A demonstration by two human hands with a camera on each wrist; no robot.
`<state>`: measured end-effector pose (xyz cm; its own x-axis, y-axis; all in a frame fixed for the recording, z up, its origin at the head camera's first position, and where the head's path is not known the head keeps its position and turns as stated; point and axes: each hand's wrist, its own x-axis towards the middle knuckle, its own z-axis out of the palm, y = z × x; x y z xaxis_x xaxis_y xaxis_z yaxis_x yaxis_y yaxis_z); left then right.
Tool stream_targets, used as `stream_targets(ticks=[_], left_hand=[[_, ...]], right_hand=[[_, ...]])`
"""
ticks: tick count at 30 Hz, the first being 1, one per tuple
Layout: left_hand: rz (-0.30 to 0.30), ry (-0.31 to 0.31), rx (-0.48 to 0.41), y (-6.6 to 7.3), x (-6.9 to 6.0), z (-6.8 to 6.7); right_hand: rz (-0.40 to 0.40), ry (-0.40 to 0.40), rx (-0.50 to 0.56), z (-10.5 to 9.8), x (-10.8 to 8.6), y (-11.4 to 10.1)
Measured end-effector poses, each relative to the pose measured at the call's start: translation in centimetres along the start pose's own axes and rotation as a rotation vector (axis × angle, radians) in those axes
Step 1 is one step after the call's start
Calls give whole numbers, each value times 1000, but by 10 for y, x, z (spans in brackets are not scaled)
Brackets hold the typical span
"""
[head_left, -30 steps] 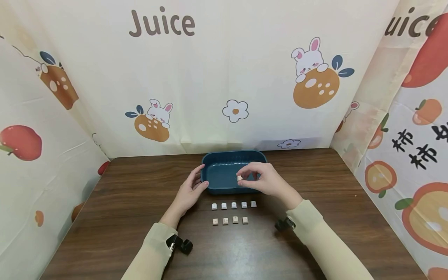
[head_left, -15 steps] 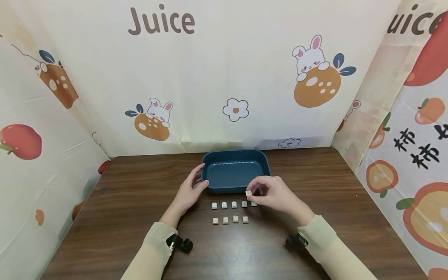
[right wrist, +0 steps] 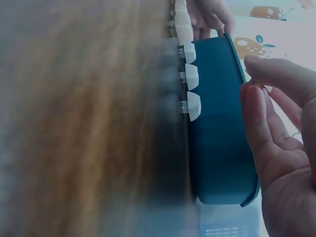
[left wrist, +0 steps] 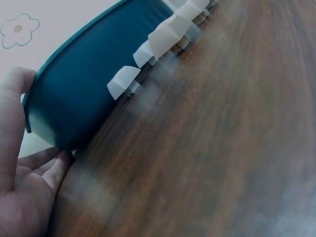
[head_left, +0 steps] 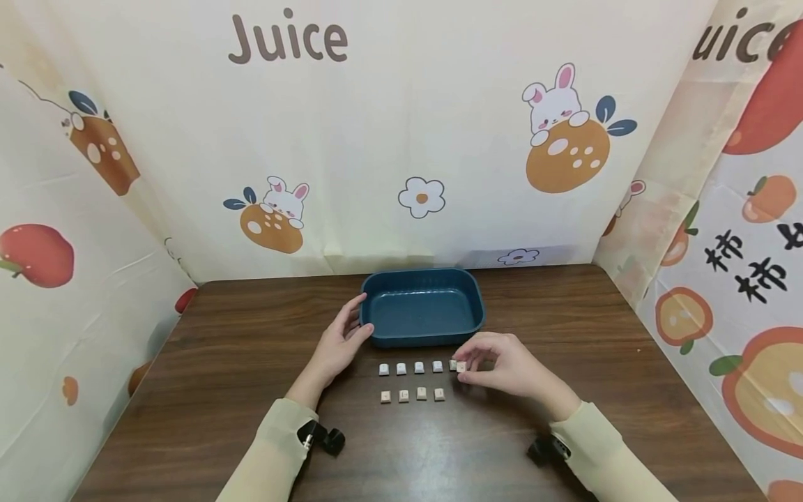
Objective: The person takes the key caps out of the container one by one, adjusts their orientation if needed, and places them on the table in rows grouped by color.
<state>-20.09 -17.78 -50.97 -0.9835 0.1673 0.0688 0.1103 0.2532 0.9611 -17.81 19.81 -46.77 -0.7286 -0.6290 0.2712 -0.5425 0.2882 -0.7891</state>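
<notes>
In the head view, my right hand (head_left: 502,362) pinches a cream keycap (head_left: 461,367) between thumb and fingers, close to the right end of a row of white keycaps (head_left: 419,367). That row's rightmost keycap (head_left: 453,364) is partly covered. In the right wrist view, the right fingers (right wrist: 256,108) meet at the tips and the held keycap is mostly hidden. My left hand (head_left: 337,343) holds the left end of a dark blue tray (head_left: 426,341), thumb at its front corner. The left wrist view shows the left fingers (left wrist: 54,170) against the tray wall (left wrist: 84,89).
A second row of cream keycaps (head_left: 422,394) lies nearer than the white row. Both rows lie in front of the tray on the brown wooden table (head_left: 263,314). A printed curtain (head_left: 351,139) stands behind the table and along both sides.
My right hand has carried the cream keycap out from over the tray, toward me and to the right, down beside the white row. The left hand and the tray stay put.
</notes>
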Motion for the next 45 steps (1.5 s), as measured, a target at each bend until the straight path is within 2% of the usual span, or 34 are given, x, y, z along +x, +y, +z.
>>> stream_targets(ticks=[9,14,19,28,45], left_hand=[[10,-2,-2,0,-1,-3],[11,1,-2,0,-2,-4],[11,-2,-4,-1,-2,-5],[-5,5,3,-1,-2,-4],[-19,18,14,6,-1,-1]], right_hand=[[14,-100,75,9,-9,0],[76,-100,11,14,-9,-2],[105,-112,-53,18,-9,0],[75,-123,-177,18,-10,4],[81,-135,-176,16,-11,8]])
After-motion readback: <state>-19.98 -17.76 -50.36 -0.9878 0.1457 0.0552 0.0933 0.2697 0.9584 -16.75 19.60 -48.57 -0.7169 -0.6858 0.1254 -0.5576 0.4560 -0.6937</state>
